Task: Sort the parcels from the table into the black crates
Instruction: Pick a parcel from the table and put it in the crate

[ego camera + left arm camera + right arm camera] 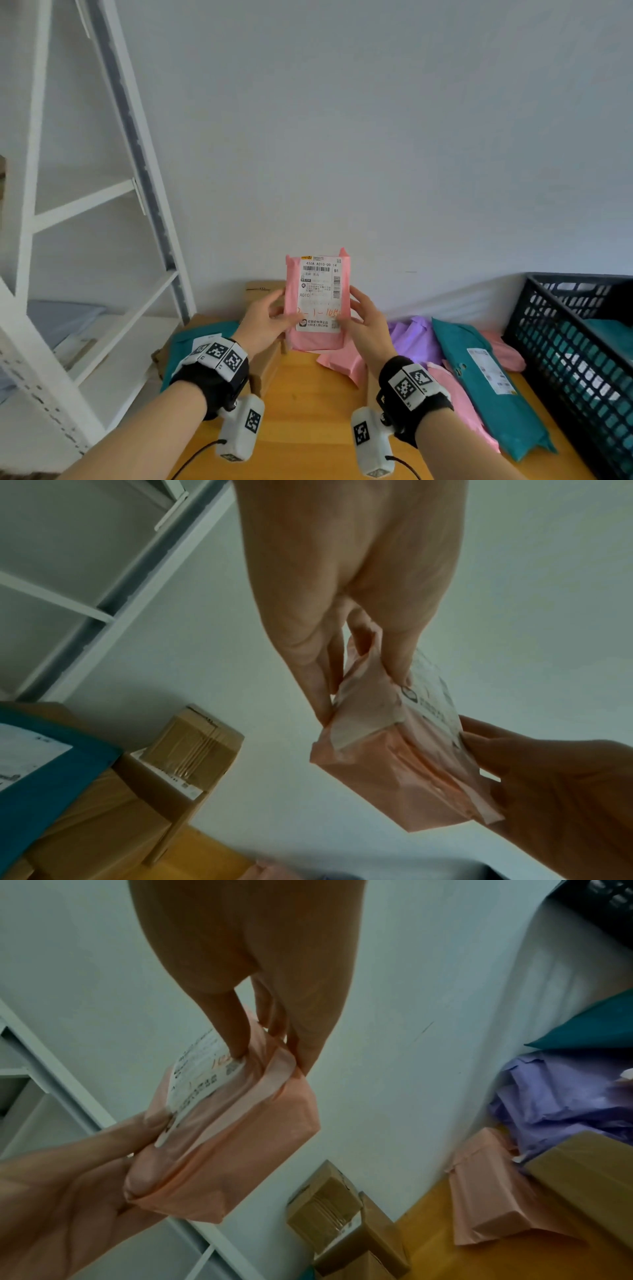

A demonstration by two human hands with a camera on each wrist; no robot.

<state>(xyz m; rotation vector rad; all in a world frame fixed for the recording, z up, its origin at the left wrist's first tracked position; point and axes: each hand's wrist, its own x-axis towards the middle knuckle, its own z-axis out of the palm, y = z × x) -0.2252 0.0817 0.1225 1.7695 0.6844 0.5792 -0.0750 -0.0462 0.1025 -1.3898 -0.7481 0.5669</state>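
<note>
A pink parcel (318, 335) with a white shipping label facing me is held upright above the table. My left hand (270, 322) pinches its left edge, thumb on the label side and fingers behind. My right hand (366, 323) pinches the right edge the same way. The left wrist view shows the pink parcel (394, 764) from below, between my left hand (349, 669) and my right hand (548, 791). The right wrist view shows the pink parcel (222, 1137), my right hand (267, 1031) and my left hand (85, 1191). A black crate (579, 353) stands at the right.
On the wooden table (308, 411) lie a long teal parcel (486, 387), a purple parcel (414, 339), more pink parcels (342, 363), a teal parcel (185, 346) at the left and cardboard boxes (263, 287). White shelving (102, 274) stands at the left, a wall behind.
</note>
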